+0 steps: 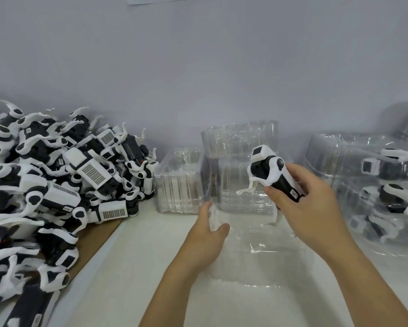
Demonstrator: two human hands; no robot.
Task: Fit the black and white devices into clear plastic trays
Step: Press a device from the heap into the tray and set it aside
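My right hand [313, 204] grips a black and white device [270, 173] by its black handle and holds it tilted in the air, above a clear plastic tray [264, 253] lying on the white table. My left hand [207, 234] holds that tray's left edge, fingers and thumb pinching the rim. The tray is very transparent, and its compartments are hard to make out.
A large heap of black and white devices [57, 185] fills the left side on brown cardboard [97, 239]. Stacks of clear trays [181, 182] stand against the wall, with a taller stack [238, 142] behind. At the right are filled trays [384, 185] holding devices.
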